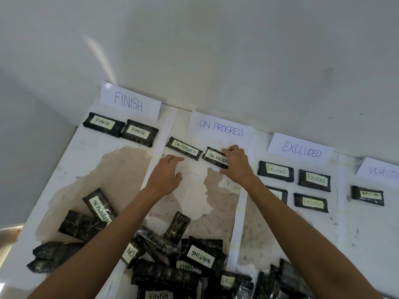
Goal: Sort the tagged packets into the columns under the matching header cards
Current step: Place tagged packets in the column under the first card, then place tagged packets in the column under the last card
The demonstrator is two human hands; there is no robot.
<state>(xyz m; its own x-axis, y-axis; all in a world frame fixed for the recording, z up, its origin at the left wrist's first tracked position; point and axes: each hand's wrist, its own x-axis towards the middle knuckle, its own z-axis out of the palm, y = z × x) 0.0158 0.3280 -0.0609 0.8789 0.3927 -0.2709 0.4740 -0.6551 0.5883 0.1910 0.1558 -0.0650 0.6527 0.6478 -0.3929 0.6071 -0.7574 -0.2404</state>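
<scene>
Now right hand grips packet; left hand hovers open.

i see a white wall filling the top, with a pale streak of light on its left and a faint grey smudge on its right. the white surface below it is worn to beige patches. a tan shape shows at the far left edge; i cannot tell what it is.

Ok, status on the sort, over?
Right hand grips second ON PROGRESS packet, under its header card. Left hand open, empty. Unsorted pile lies below, nothing blocking.
</scene>
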